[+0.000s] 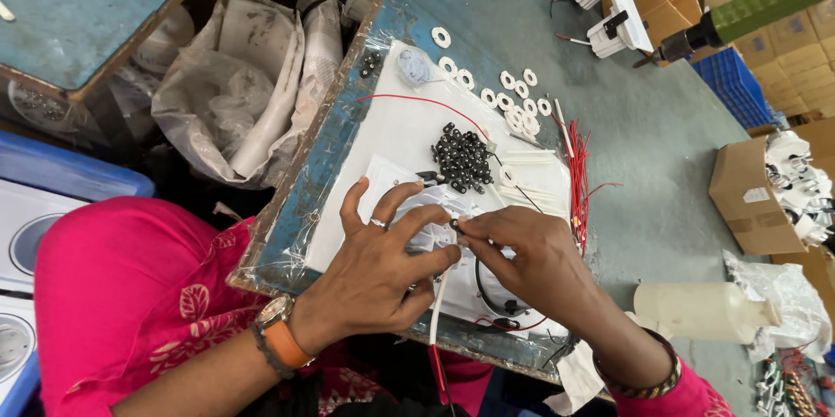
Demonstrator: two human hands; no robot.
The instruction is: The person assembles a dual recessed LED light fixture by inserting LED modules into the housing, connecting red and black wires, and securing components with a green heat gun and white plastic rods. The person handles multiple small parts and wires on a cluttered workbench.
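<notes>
Far left: crumpled plastic bag (248,78) in gap beside desk (678,147). My left hand (383,269), fingers spread, presses down on white plastic part (417,208) at near edge of white sheet (391,134). My right hand (531,256) just beside it, thumb and forefinger pinching small black ring (456,227) at meeting point of both hands. Pile of black rings (463,159) just beyond. White washers (513,100) scattered farther off. Red wires (578,169) right of pile. White bottle (700,311) lying near right.
</notes>
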